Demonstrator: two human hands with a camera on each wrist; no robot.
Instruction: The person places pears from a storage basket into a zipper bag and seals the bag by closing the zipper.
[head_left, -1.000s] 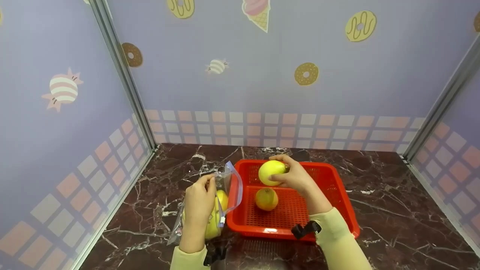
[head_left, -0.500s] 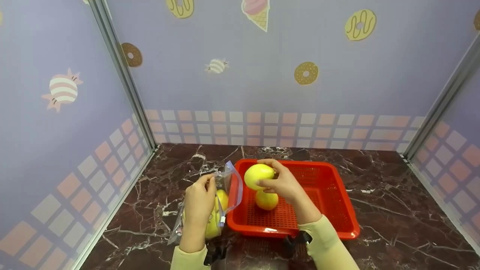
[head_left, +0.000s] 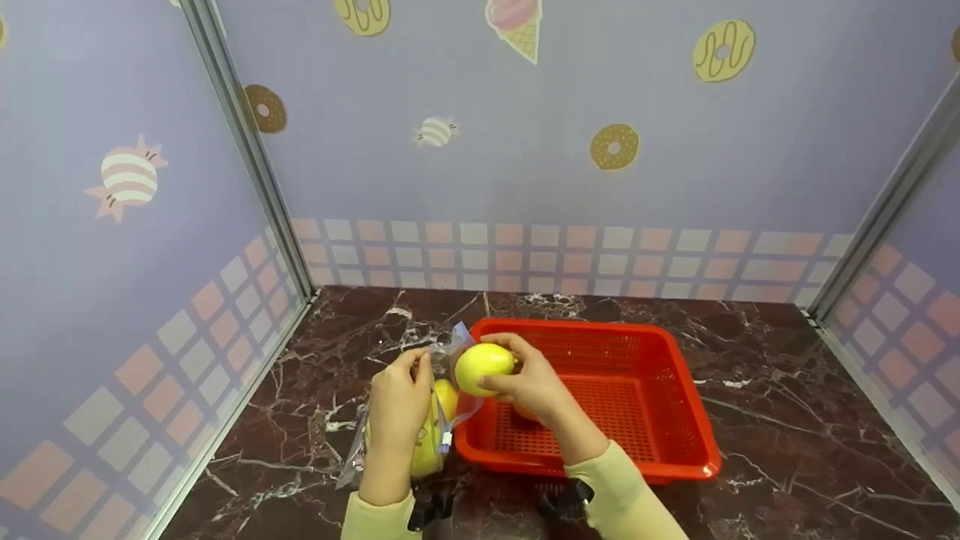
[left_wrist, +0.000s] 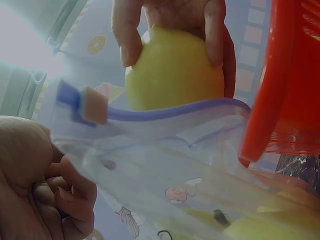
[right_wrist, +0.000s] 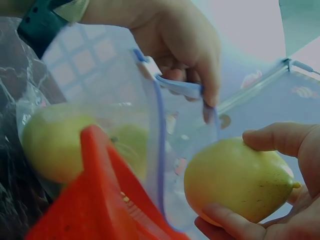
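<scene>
A yellow fruit point(head_left: 482, 367) is held at the open mouth of a clear bag point(left_wrist: 150, 157).

1. Place type: a small booth-like enclosure point(head_left: 480, 187); the wider site cannot be determined.
2. Walls: lilac back panel point(head_left: 660, 187), left panel point(head_left: 60, 300) and right panel point(head_left: 926, 300), with printed donuts point(head_left: 627, 147), candies point(head_left: 129, 177), an ice cream point(head_left: 514, 15) and a checked band point(head_left: 581, 260).
3. Frame: grey, metal-looking left corner post point(head_left: 250, 142) and right corner post point(head_left: 886, 202).
4. Base: dark, marble-patterned desk point(head_left: 787, 427), bounded by the panels.
</scene>
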